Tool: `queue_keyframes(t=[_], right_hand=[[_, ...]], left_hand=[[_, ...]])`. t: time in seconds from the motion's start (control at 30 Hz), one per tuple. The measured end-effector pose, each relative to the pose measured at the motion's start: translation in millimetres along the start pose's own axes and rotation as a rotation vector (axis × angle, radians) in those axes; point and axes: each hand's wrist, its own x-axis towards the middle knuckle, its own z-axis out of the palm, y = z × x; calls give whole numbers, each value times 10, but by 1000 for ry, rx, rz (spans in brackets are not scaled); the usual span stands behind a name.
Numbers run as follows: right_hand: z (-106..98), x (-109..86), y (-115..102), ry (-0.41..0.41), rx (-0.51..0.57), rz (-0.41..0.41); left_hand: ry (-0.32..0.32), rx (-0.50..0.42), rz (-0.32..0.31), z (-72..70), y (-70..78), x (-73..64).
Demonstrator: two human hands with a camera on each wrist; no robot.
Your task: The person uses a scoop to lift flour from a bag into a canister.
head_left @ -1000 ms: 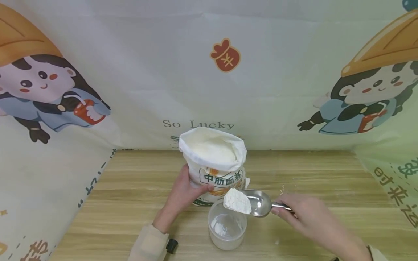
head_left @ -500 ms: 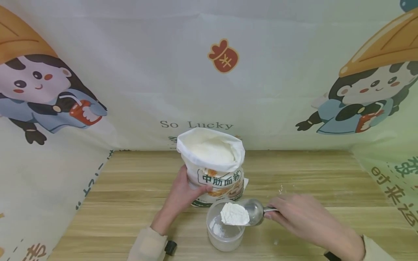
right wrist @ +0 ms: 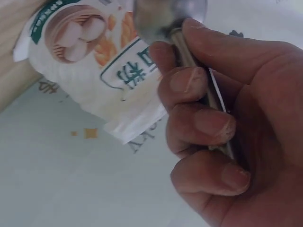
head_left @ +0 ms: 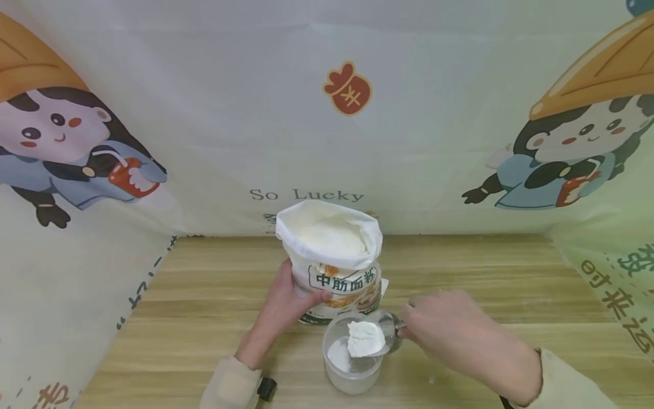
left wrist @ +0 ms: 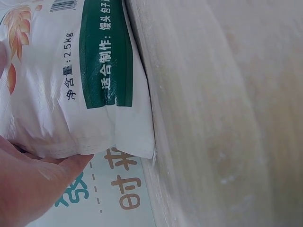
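Observation:
An opened white flour bag (head_left: 317, 258) stands upright, flour showing through its wide top. My left hand (head_left: 283, 301) grips its lower left side, thumb across the printed front; the left wrist view has that hand (left wrist: 35, 184) against the bag (left wrist: 47, 109). In my right hand (head_left: 455, 335) is a metal scoop (head_left: 392, 332) bearing a white heap of flour (head_left: 365, 339). Its mouth tilts down over a clear plastic tub (head_left: 352, 382) with some flour on the bottom. Curled fingers wrap the scoop's handle (right wrist: 187, 49) in the right wrist view.
The wood-grain tabletop (head_left: 204, 324) has small flour specks (head_left: 431, 379) right of the tub. Behind and at both sides hangs a printed cloth backdrop (head_left: 245, 113). A small black piece (head_left: 267, 389) sits beside the left cuff.
My right hand has moved left and turned over, bringing the scoop lower over the tub with its mouth tipping down. More white shows inside the tub. The left hand and bag hold still.

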Motion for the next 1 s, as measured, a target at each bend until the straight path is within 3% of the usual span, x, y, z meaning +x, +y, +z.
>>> queue_keyframes(t=[0.07, 0.3, 0.47, 0.77, 1.0], right_hand=[[-24, 14, -42, 8, -40, -18], [-71, -13, -113, 173, -151, -76], [-46, -40, -100, 213, -180, -74], [94, -142, 151, 197, -19, 21], [74, -299, 431, 299, 186, 16]], left_hand=[[0, 4, 3, -1, -5, 8], [5, -7, 28, -5, 7, 34], [0, -11, 22, -20, 4, 38], [1, 8, 19, -39, 31, 53], [7, 4, 2, -4, 14, 25]])
